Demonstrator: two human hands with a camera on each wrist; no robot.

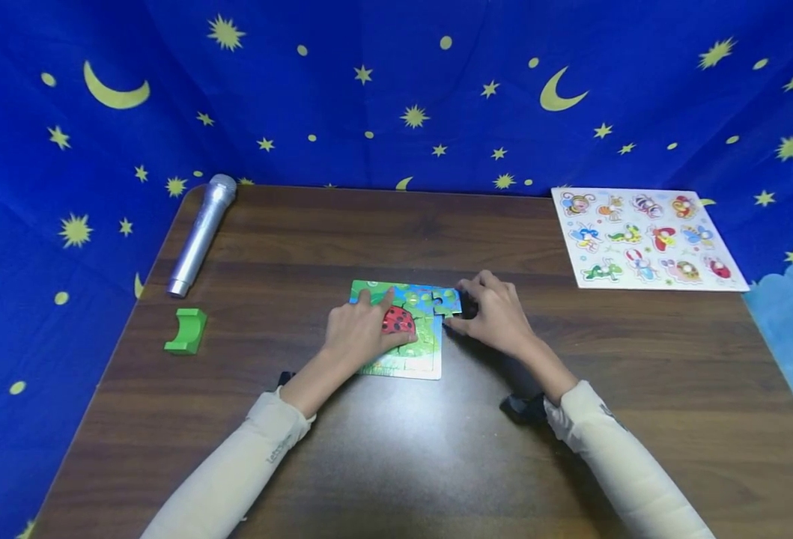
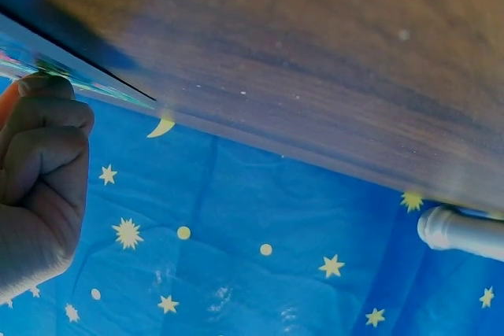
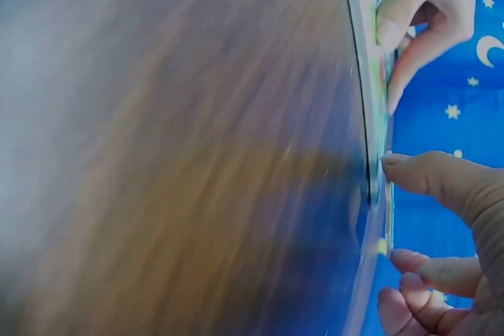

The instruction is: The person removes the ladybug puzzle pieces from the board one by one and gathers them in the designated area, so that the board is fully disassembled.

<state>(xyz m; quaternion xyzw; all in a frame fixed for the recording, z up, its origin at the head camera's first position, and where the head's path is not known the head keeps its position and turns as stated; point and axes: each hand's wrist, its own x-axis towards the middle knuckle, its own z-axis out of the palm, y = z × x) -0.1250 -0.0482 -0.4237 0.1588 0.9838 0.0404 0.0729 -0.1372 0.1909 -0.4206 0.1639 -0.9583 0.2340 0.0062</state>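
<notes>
Ladybug puzzle between two hands, one piece askew at its far right corner.
The flat puzzle [image 1: 424, 352] lies mid-table, glossy and pale-rimmed: a red ladybug [image 1: 398, 321] with black spots on bright green, blue along the far side, grass at the near edge. The left hand [image 1: 356, 329] rests on its left part, thumb and index finger spread wide; the right hand [image 1: 497, 313] pinches narrowly a blue-and-green puzzle piece [image 1: 447, 304], notched on its left, which juts past the puzzle's right edge.
</notes>
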